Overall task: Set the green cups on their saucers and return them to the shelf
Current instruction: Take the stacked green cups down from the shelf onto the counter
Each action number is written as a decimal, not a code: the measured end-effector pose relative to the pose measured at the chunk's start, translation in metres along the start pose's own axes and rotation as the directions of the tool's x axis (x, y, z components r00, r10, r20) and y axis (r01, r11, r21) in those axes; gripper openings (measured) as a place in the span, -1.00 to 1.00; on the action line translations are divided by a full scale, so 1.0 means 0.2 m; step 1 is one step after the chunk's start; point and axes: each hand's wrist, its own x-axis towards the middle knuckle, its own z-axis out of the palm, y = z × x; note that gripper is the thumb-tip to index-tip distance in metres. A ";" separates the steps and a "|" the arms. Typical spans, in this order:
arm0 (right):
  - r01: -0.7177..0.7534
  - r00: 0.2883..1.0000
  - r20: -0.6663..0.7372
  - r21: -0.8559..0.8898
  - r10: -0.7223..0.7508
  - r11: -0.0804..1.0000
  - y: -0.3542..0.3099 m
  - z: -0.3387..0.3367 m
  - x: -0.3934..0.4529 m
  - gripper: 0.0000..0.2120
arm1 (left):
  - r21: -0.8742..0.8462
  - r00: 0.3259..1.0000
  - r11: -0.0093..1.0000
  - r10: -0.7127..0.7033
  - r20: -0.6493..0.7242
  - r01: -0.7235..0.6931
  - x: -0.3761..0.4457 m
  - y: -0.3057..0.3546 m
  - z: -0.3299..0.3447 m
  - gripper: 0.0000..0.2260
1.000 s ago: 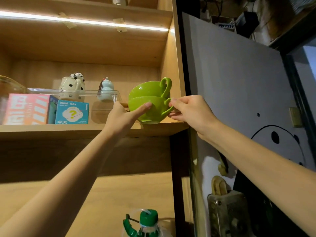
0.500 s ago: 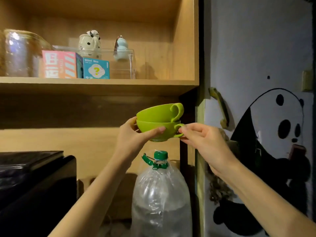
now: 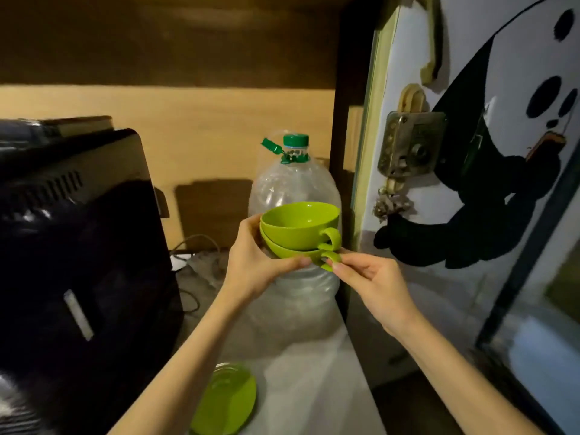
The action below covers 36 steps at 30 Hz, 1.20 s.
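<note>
The green cups (image 3: 299,233), two nested one inside the other, were held in the air at the frame's centre, in front of the clear water bottle (image 3: 293,196). At nine o'clock stood a black appliance (image 3: 78,233) on the tabletop (image 3: 317,390). The left hand (image 3: 254,262) cupped the lower cup from its nine o'clock side, fingers (image 3: 295,263) closed under the bowl. At six o'clock of the cups, a green saucer (image 3: 224,400) lay flat on the tabletop. The right hand (image 3: 373,287) pinched the lower cup's handle at its three o'clock, fingertips closed on it. At two o'clock hung a door with a panda drawing (image 3: 489,196).
</note>
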 end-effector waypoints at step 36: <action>-0.355 0.906 0.052 -0.442 0.419 0.824 0.97 0.10 -0.75 -0.74 | 0.332 0.847 0.835 -0.508 0.159 0.439 -0.76 -0.79 0.24 0.10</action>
